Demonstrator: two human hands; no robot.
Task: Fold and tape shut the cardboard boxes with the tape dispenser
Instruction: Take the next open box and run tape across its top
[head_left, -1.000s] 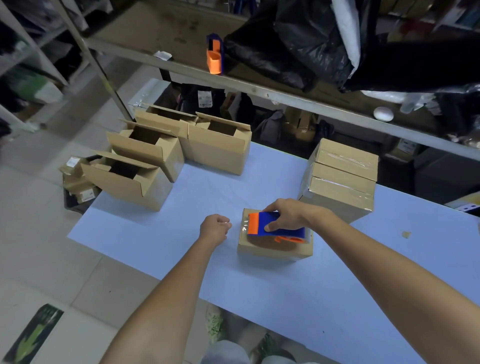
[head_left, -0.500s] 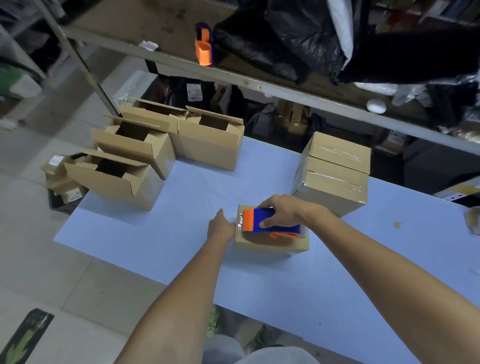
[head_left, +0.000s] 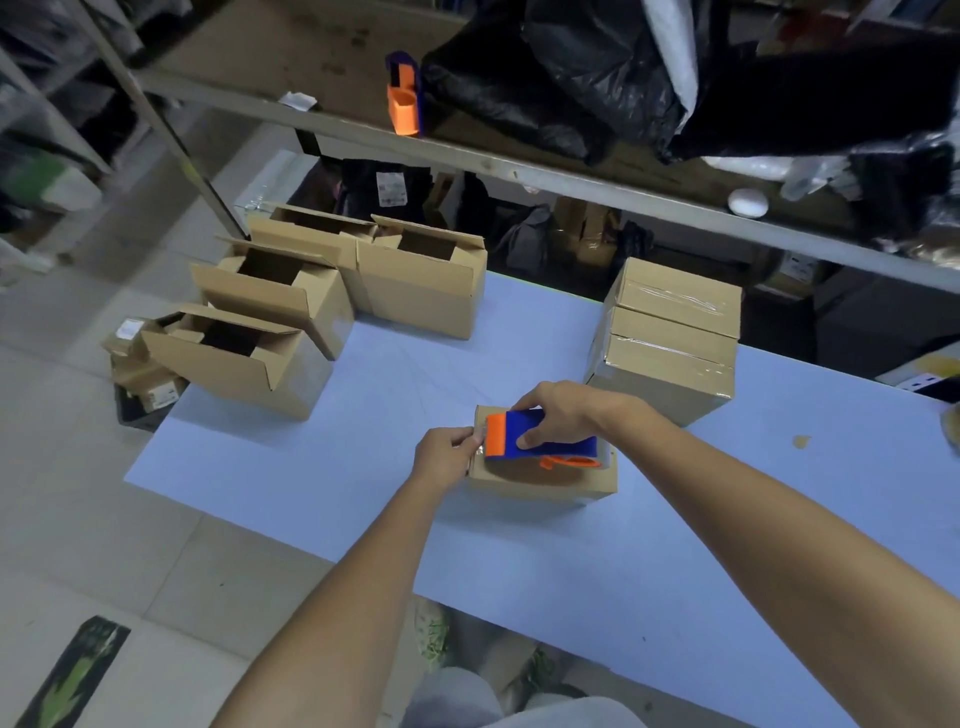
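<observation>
1. Boxes awaiting closure: a group of open-topped brown cardboard boxes (head_left: 234, 364) stands at the left end of the pale blue tabletop (head_left: 363, 467). Their flaps are up, they are well apart from the hands, and they have not moved over the last second.
2. Left hand (head_left: 444, 460): a second ago it was a loose fist over the tabletop, apart from the work. Half a second ago it lay against the left end of the small closed brown cardboard box (head_left: 540, 483). Now thumb and forefinger pinch at the orange mouth of the blue-and-orange handheld tape dispenser (head_left: 545, 444), apparently on the free end of the clear tape (head_left: 480, 436), which shows only as a faint glint.
3. Small box: near the middle of the tabletop, flaps folded down, in the same place throughout.
4. Dispenser: resting on top of the small box with its orange end at the box's left edge. Its position has barely altered.
5. Right hand (head_left: 563, 415): wrapped over the dispenser body from above and gripping it, as in both earlier views.
6. Stack of closed, tape-sealed brown cardboard boxes (head_left: 670, 343): just behind the right wrist, and judged finished.
7. Reading: the left hand's arrival suggests the tape end is being drawn out to anchor on the box's left end. The sealing pass along the seam is judged about to begin, and the open boxes remain to be done.
</observation>
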